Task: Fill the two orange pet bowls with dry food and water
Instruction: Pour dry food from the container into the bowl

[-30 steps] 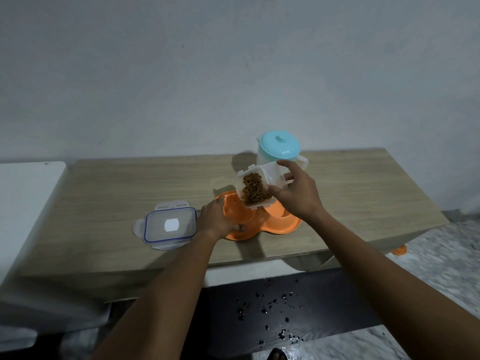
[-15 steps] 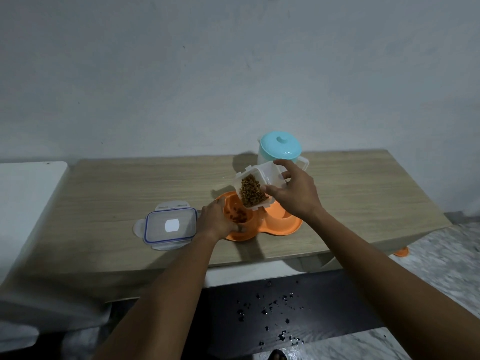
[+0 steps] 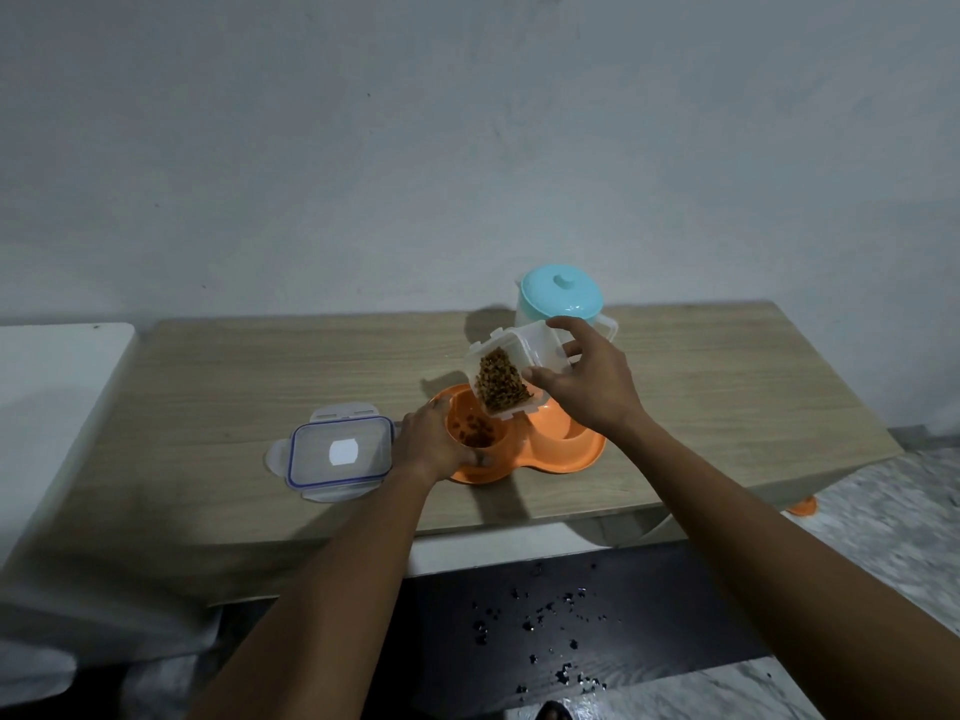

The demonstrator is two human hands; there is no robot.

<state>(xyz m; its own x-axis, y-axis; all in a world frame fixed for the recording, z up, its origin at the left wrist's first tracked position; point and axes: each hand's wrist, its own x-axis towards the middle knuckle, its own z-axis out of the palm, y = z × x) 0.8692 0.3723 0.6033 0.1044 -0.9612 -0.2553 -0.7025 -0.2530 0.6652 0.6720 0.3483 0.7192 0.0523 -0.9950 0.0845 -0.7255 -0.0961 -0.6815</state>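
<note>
An orange double pet bowl [image 3: 582, 453] sits near the front edge of the wooden table [image 3: 234, 376]. Its left bowl [image 3: 470, 419] holds a small heap of brown dry food. My left hand [image 3: 434, 445] grips that bowl's left rim. My right hand [image 3: 589, 381] holds a clear plastic food container [image 3: 506, 379] tilted mouth-down over the left bowl, with brown kibble piled at its lower edge. The right bowl is mostly hidden behind the container and my right hand. A white jug with a turquoise lid [image 3: 561, 298] stands just behind.
The container's clear lid with blue seal [image 3: 337, 454] lies flat left of the bowls. A white surface [image 3: 47, 387] adjoins the table on the left. Dark crumbs dot the black floor [image 3: 545, 631] below. An orange object [image 3: 802, 506] lies on the floor at right.
The container has tipped further over the left bowl, and kibble has dropped into it; one second ago the bowl looked empty. My left hand has stayed on the rim.
</note>
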